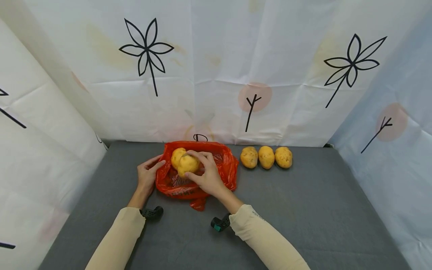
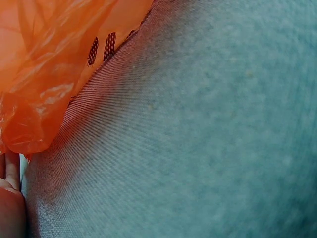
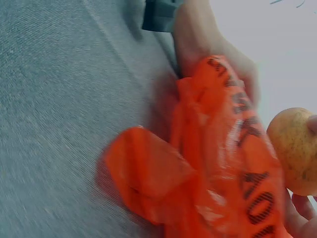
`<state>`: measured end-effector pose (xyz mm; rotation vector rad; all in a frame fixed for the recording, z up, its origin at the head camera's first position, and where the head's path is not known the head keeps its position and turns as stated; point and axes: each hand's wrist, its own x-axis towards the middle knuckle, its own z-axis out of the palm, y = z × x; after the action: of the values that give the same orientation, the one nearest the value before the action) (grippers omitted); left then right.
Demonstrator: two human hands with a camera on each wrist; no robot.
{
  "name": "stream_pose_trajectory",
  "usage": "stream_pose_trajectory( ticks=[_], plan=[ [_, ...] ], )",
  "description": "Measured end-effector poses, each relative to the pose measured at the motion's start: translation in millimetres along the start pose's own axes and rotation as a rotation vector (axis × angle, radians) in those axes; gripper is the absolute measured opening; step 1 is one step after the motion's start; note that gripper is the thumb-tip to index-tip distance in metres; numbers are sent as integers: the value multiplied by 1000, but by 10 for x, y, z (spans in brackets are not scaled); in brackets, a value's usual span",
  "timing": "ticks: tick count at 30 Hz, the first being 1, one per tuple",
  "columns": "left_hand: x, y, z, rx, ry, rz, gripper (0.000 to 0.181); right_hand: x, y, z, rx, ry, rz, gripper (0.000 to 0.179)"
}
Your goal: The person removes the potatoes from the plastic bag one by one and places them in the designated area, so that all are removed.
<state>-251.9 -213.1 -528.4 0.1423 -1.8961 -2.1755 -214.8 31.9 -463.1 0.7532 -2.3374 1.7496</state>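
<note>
An open red plastic bag (image 1: 230, 170) with dark printing lies on the grey table. At the bag's left side, my left hand (image 1: 146, 178) pinches its rim, the thumb over the edge. My right hand (image 1: 210, 178) grips a yellow potato (image 1: 188, 165) between thumb and fingers above the bag's opening; the same potato (image 3: 296, 148) shows at the right of the right wrist view. Partly behind it, another potato (image 1: 177, 155) is in the bag. The left wrist view catches only part of the bag (image 2: 54, 64) and a bit of the left hand (image 2: 11, 208).
Three potatoes, a left one (image 1: 249, 157), a middle one (image 1: 266, 157) and a right one (image 1: 283, 157), sit in a row to the right of the bag. The grey table (image 1: 303, 213) is bordered by white patterned cloth (image 1: 216, 67) at the back and sides.
</note>
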Motion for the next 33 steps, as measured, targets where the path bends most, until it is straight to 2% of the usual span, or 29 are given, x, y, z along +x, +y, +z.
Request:
stream_pose_trajectory(
  ticks=[5, 20, 26, 30, 33],
  plan=[
    [4, 9, -4, -9, 0, -12, 42, -3, -65, -138, 6, 5, -21, 62],
    [-8, 33, -5, 2, 2, -28, 43, -56, -67, -573, 58, 55, 41, 63],
    [-5, 16, 2, -11, 8, -22, 42, -80, -201, -755, 83, 56, 91, 65],
    [-1, 7, 5, -15, 12, -20, 42, -101, -188, -891, 91, 56, 100, 66],
    [-2, 9, 9, -20, 12, -18, 42, -111, -69, -984, 89, 65, 93, 66]
  ],
)
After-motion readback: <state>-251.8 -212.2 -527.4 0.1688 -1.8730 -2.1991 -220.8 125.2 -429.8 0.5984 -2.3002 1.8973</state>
